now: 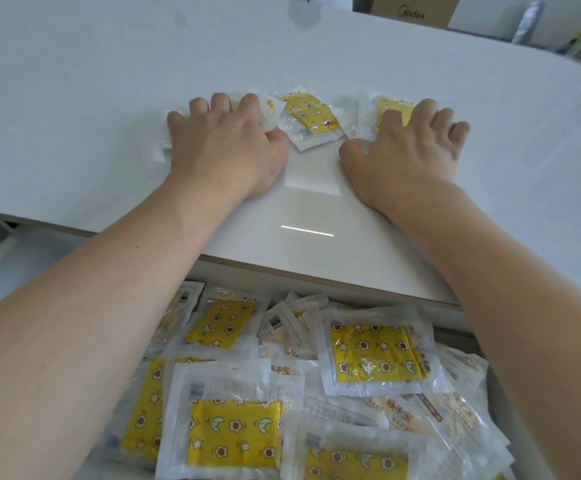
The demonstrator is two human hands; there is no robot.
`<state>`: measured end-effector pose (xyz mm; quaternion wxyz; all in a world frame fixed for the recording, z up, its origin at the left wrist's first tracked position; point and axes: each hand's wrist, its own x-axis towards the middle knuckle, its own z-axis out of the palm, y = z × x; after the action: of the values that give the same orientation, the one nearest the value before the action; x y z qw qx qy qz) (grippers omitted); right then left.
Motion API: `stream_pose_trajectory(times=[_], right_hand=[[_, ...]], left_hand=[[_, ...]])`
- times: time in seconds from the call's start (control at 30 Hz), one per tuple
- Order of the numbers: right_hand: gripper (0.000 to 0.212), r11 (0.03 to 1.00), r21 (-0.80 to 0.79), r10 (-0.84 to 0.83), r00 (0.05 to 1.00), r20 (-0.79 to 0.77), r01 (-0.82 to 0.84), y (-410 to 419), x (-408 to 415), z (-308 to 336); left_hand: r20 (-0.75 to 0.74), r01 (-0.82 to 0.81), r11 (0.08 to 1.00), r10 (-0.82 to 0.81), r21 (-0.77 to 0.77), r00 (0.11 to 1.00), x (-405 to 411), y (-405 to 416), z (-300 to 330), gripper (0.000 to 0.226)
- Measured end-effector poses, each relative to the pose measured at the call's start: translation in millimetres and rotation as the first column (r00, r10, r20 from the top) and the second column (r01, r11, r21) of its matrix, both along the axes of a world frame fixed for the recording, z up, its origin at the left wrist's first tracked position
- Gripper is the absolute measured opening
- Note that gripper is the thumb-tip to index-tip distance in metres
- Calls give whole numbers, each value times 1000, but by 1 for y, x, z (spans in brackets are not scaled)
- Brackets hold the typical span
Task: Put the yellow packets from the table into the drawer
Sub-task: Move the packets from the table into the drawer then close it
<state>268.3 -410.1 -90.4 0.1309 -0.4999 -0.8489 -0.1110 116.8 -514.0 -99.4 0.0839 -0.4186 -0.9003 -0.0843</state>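
On the white table [109, 81], toward twelve o'clock from the person, both hands lie palm-down over a small cluster of yellow packets. The left hand [220, 143] covers one packet [164, 147] whose clear wrapper edge shows at nine o'clock of the knuckles, its fingers curled over the far edge as if raking it in. The right hand [410, 147] rests on another packet [389, 109], fingers bent over it with the thumb tucked at the near side; whether either hand truly pinches its packet or only presses on it cannot be told. Between the hands sits a third packet [310, 116], tilted and untouched, with what may be a fourth wrapper corner just at its nine o'clock, partly hidden by the left fingers. So three packets are countable on the table, possibly four. At six o'clock the open drawer [462, 327] is already heaped with the same packets [375, 355]; about five show their yellow star-and-moon faces, and more lie beneath face-down, too overlapped to count. To do this step well, I judge the hands should sweep inward so that the middle packet is gathered between them, then drag the whole cluster toward the near edge and let it drop into the drawer, keeping the slippery wrappers flat so none slide out sideways.
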Motion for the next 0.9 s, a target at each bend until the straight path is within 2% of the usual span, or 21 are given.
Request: stream_pose_trajectory(times=[0.1, 0.23, 0.43, 0.6, 0.73, 0.9], right_hand=[[45, 999, -11, 40, 998, -39, -41, 1, 0, -1], [49, 979, -145, 124, 983, -138, -143, 2, 2, 1], [46, 974, -190, 113, 993, -42, -119, -6, 3, 7], [45, 972, -220, 86, 996, -21, -88, -13, 9, 6], [43, 960, -267, 70, 994, -79, -89, -21, 18, 3], [51, 945, -304, 92, 991, -99, -118, -30, 30, 0]], left_hand=[[-19, -13, 1000, 13, 9, 1000, 2, 0, 2, 50], [-79, -45, 999, 44, -3, 996, 4, -1, 3, 52], [-199, -32, 997, 17, -75, 980, 13, 9, 17, 48], [38, 19, 998, -21, 53, 999, 4, 1, 6, 45], [69, 33, 997, -38, 69, 997, 6, -3, 5, 39], [85, 41, 998, -45, 52, 995, 17, -19, 2, 40]])
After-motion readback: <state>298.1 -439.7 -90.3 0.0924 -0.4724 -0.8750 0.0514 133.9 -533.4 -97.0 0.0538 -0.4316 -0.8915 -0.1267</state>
